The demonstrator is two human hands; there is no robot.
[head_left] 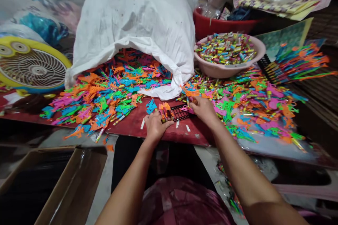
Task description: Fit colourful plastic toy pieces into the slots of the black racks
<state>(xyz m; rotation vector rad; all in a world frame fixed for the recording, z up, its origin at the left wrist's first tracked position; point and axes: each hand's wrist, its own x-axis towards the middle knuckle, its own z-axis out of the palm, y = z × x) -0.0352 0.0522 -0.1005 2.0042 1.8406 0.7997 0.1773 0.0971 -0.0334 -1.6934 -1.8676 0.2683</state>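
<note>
A black slotted plastic rack (180, 114) lies on the red tabletop (158, 132) between my hands. Several small pieces with orange tops (166, 108) stand in its left end. My left hand (156, 126) is closed around that end, thumb along the near edge. My right hand (203, 109) is closed at the rack's right end, pinching a small tube piece with an orange and blue top (190, 90). Just behind my left hand lies a loose blue plastic piece (151, 105).
A white sack (137, 10) spills a colourful heap (105, 102). Right of it are a pink basin (229, 66) of small tubes, another heap (264, 102) and a filled rack (295, 65). A yellow fan (34, 65) stands left, above an open cardboard box (76, 182).
</note>
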